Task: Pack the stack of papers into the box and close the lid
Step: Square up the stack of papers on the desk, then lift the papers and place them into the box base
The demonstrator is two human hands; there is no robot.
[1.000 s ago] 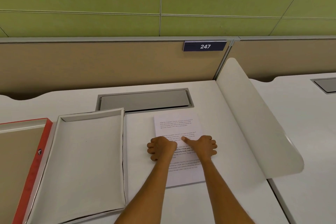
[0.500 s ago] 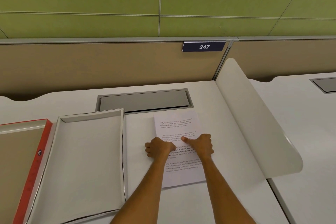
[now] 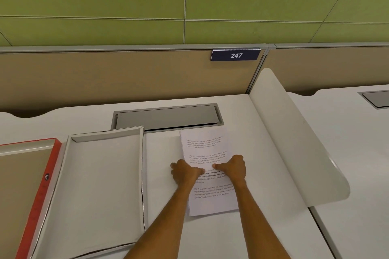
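Observation:
A stack of printed papers lies flat on the white desk, right of centre. My left hand grips its left edge and my right hand grips its right edge, thumbs on top and pointing at each other, fingers curled down at the sides. An open white box sits empty just left of the stack, a narrow strip of desk between them. Its lid, red-edged and lying inside-up, rests against the box's left side and is partly cut off by the frame.
A grey cable hatch is set into the desk behind the papers. A curved white divider rises along the desk's right side, with a neighbouring desk beyond it. A tan partition with a "247" sign closes the back.
My right hand's fingers have curled in from a spread pose and the hand has drawn slightly left onto the paper's edge. The left hand and the stack have hardly moved.

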